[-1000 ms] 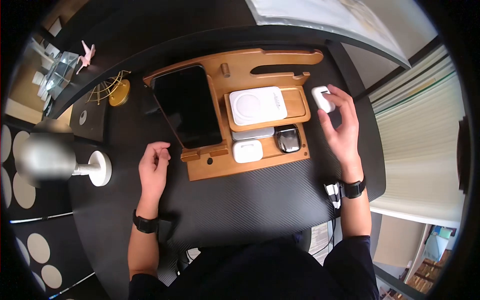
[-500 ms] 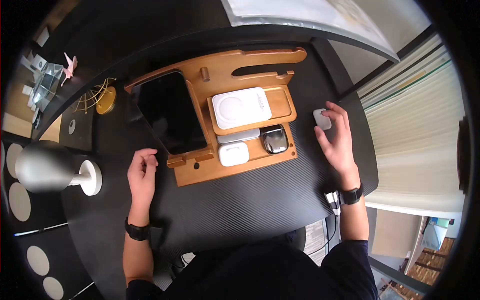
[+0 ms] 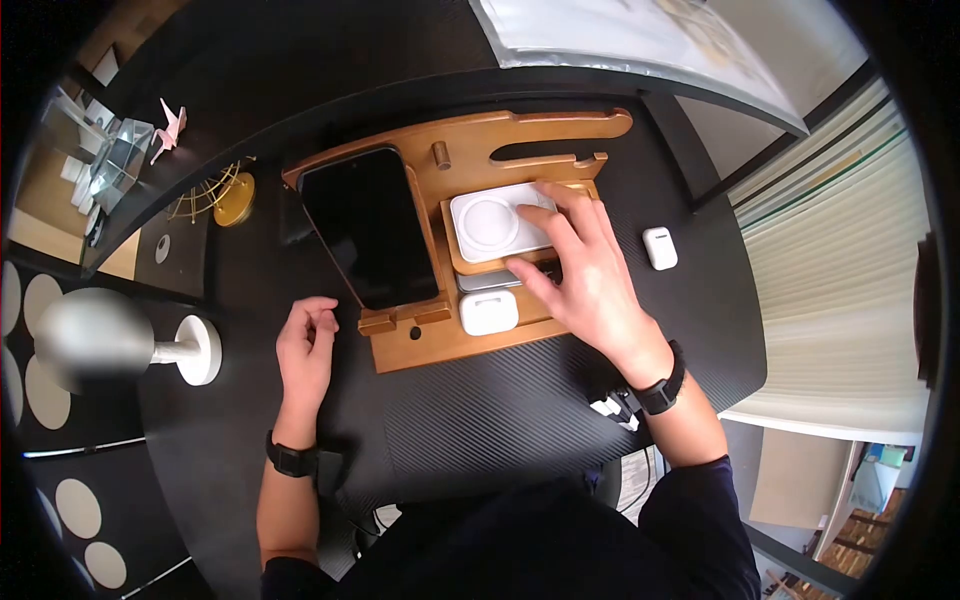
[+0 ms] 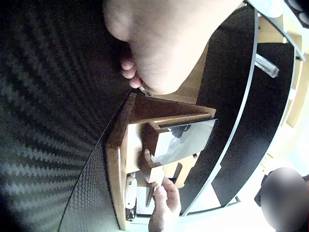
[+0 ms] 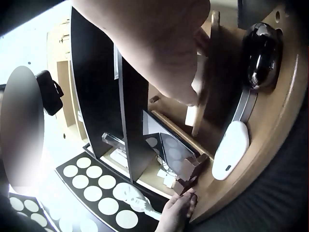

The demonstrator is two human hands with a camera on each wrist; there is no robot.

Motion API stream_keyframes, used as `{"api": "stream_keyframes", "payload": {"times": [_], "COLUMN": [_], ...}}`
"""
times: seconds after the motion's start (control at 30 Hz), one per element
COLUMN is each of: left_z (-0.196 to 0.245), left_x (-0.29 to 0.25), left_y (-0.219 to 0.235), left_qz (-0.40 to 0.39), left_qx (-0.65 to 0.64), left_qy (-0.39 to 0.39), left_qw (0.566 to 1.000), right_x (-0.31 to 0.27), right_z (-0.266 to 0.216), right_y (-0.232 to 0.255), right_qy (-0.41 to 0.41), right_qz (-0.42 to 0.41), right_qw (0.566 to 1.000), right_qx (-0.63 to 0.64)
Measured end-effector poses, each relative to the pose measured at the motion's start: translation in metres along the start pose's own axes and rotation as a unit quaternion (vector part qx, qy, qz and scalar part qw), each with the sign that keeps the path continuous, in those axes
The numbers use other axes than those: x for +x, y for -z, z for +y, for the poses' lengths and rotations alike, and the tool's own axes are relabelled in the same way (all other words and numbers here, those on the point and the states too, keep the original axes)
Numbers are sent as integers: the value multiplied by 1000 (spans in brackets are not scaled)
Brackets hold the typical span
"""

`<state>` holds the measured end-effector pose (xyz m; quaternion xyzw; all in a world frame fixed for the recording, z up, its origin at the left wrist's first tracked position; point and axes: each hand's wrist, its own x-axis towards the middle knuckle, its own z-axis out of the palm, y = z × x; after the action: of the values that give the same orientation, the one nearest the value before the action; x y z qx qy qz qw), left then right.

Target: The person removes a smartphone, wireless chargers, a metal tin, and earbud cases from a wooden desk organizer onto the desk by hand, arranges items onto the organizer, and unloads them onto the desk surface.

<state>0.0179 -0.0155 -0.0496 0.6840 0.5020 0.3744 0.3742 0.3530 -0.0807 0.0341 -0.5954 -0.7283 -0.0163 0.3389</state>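
Note:
In the head view my right hand spreads over a white power bank with a round charging ring, lying on the upper shelf of a wooden stand. The index fingertip overlaps its top face; the thumb tip is by its near edge. I cannot tell whether the fingers grip it. My left hand rests loosely curled on the desk, left of the stand. A white earbud case lies on the desk at right. Another white earbud case sits on the stand's lower tray, beside a glossy black case.
A black phone leans on the stand's left side. A white lamp stands farther left, near a gold wire ornament. A raised black shelf arches behind the stand, and pale curtains hang at right.
My right hand has let go of the white earbud case on the right of the desk and moved left over the power bank. My left hand keeps its place.

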Motion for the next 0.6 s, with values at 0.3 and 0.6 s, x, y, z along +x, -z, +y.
{"api": "stream_keyframes", "payload": {"times": [0.3, 0.6], "left_z": [-1, 1], "left_x": [1, 1], "left_y": [0, -1], "left_qz": [-4, -4], "left_qx": [2, 1], "left_qy": [-3, 6], "left_qw": [1000, 1000], "right_x": [3, 13], "right_z": [6, 18], "right_y": [-7, 1], "right_qy": [-27, 18], "right_qz": [9, -38], "right_qw": [997, 999], "right_qx": [75, 26]}}
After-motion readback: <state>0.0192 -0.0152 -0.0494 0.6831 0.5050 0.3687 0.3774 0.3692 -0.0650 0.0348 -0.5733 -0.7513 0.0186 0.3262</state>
